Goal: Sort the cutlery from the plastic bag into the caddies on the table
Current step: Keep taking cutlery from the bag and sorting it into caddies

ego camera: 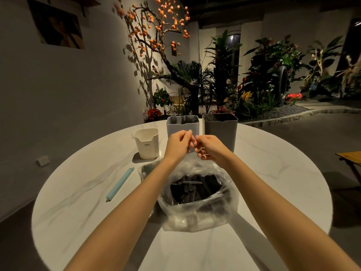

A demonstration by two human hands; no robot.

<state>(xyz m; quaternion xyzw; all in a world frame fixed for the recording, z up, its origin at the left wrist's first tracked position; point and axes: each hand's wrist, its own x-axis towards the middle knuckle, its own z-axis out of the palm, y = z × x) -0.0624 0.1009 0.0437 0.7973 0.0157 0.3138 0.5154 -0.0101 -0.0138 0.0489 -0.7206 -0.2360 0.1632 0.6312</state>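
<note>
A clear plastic bag [197,204] lies open in the middle of the round table, with dark-handled cutlery [193,189] inside. Behind it stand a light grey caddy [182,125] holding forks, a dark grey caddy [220,128] and a small white caddy [146,143]. My left hand [178,144] and my right hand [210,148] meet fingertip to fingertip above the bag, in front of the light grey caddy. My right hand's curled fingers hold a small shiny cutlery piece [201,150], mostly hidden. My left hand pinches at its upper end.
A pale blue bag clip [120,183] lies on the white marble table [78,192] to the left of the bag. Plants and a tree with orange fruit stand beyond the table's far edge. A wooden stool [349,157] is at the right.
</note>
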